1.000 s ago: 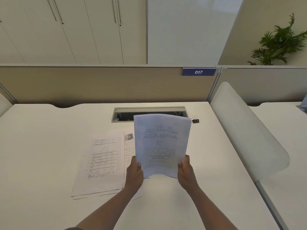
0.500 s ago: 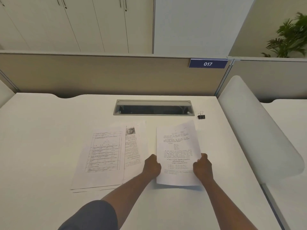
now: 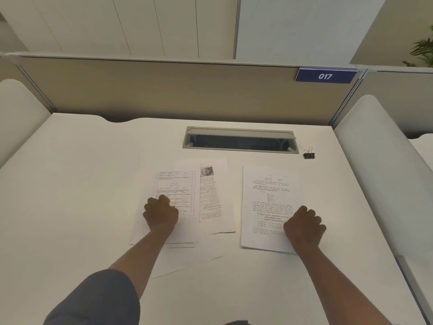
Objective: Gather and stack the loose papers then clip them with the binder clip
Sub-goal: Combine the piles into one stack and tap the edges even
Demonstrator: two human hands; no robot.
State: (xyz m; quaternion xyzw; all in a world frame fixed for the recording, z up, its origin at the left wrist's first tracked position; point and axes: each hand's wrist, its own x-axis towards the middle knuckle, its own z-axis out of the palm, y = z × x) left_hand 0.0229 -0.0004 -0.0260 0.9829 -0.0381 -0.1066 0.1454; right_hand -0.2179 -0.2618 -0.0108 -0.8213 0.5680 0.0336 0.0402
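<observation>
A neat stack of printed papers (image 3: pixel 269 198) lies flat on the desk at the right. My right hand (image 3: pixel 304 225) rests with curled fingers over its lower right corner. Several loose papers (image 3: pixel 210 195) lie overlapped and fanned out at the left, some corners sticking out toward me. My left hand (image 3: pixel 160 212) sits on the top form sheet of that pile, fingers curled, knuckles up. A small black binder clip (image 3: pixel 308 154) stands alone on the desk behind the right stack, apart from both hands.
The white desk (image 3: pixel 82 184) has an open cable tray (image 3: pixel 239 141) at the back middle. A beige partition (image 3: pixel 164 90) closes the rear; white rounded side screens (image 3: pixel 379 160) flank left and right.
The stack went from upright in both hands to flat on the desk at the right. My left hand let go of it and moved left onto the loose papers.
</observation>
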